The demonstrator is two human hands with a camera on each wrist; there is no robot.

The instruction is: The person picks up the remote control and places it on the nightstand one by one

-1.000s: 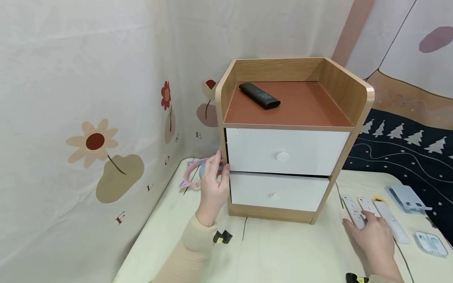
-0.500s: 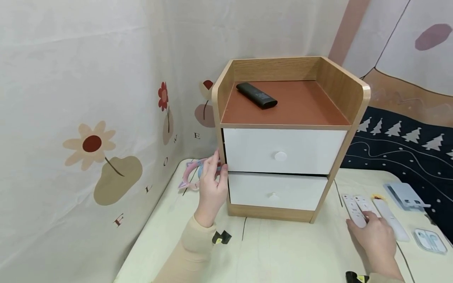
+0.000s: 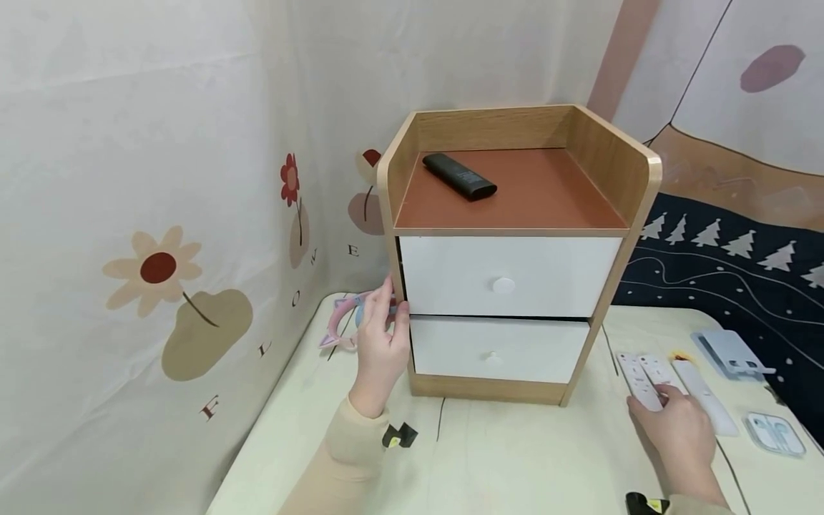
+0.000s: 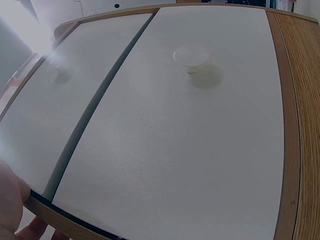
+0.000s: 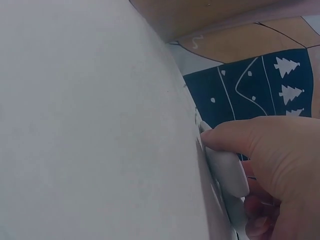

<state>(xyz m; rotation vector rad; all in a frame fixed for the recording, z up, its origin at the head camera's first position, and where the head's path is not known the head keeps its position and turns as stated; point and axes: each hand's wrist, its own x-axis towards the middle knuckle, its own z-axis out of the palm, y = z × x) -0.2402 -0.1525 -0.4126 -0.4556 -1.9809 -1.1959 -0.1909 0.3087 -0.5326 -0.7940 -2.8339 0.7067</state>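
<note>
In the head view, a two-drawer wooden cabinet [image 3: 489, 388] with white fronts stands on the cream-covered table. My left hand [image 3: 380, 350] rests along its left side, fingers fairly straight on the side panel and thumb at the front edge; the left wrist view shows the thumb [image 4: 12, 195] there. Off to the right, my right hand [image 3: 682, 429] holds the near end of a white remote control [image 3: 637, 379] between thumb and fingers. The right wrist view shows the thumb at the edge of this remote [image 5: 227, 172]. A second white remote [image 3: 656, 370] lies close beside it.
A black remote-like bar [image 3: 460, 177] lies on the cabinet's brown top. Right of my right hand are a long white slim device [image 3: 704, 397], a grey-blue box [image 3: 734, 350] and a clear earphone case [image 3: 775, 433]. A pink headband-like item [image 3: 337, 325] sits behind my left hand.
The head view has shifted slightly, so the cabinet appears a little further left. My right thumb has come in closer to the remote. The left hand stays on the cabinet's side.
</note>
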